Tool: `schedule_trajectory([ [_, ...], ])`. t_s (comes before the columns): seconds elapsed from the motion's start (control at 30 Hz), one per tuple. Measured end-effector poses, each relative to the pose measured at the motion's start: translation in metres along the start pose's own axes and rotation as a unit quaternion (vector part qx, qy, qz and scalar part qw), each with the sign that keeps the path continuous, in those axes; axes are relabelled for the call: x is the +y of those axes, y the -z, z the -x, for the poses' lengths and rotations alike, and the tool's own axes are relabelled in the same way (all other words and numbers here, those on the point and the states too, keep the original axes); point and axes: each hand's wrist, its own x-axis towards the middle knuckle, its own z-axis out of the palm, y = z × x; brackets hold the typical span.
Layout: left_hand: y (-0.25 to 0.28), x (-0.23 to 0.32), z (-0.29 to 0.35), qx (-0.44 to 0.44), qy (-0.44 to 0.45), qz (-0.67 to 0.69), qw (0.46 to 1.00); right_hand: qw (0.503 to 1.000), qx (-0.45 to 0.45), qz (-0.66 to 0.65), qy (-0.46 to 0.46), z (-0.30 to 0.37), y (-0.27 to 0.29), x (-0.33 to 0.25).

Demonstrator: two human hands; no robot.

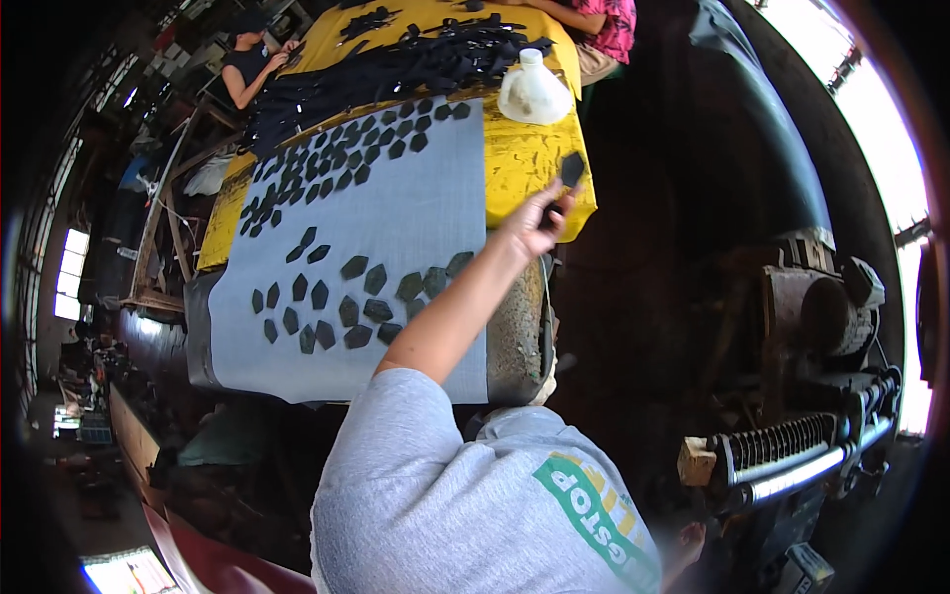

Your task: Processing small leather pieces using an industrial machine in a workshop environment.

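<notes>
My left hand [542, 220] reaches out over the yellow-covered right side of the table. Its fingers pinch a dark five-sided flat piece [572, 168], held up off the surface. Something else dark shows in the palm, too covered to make out. Below and left of that arm, more dark five-sided pieces [320, 294] lie in loose rows on a grey sheet [396, 208]. Farther up the sheet a denser group of the same pieces [317, 163] is spread. My right hand [690, 540] hangs low at my side, blurred, with its fingers unclear.
A translucent plastic jug [534, 91] stands on the yellow cover [515, 158]. Beyond the sheet lies a heap of black strips [386, 69]. Two people sit at the far end. A machine with a ribbed roller [782, 445] stands at lower right.
</notes>
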Motion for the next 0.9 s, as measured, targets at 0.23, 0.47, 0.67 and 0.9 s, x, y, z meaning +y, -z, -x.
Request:
schedule_trajectory([
  [0.23, 0.078, 0.145, -0.04, 0.202, -0.208, -0.087, 0.953, 0.999, 0.01, -0.03, -0.015, -0.075, 0.034, 0.047],
  [0.47, 0.089, 0.199, -0.069, 0.351, -0.292, -0.116, 0.882, 0.995, 0.011, 0.082, 0.047, -0.031, 0.017, 0.051],
  [0.67, 0.086, 0.218, -0.077, 0.413, -0.304, -0.14, 0.847, 0.994, 0.032, 0.106, 0.003, -0.015, 0.037, 0.055],
  [0.9, 0.083, 0.223, -0.081, 0.425, -0.289, -0.2, 0.834, 0.991, 0.056, 0.122, -0.002, 0.008, 0.052, 0.072],
])
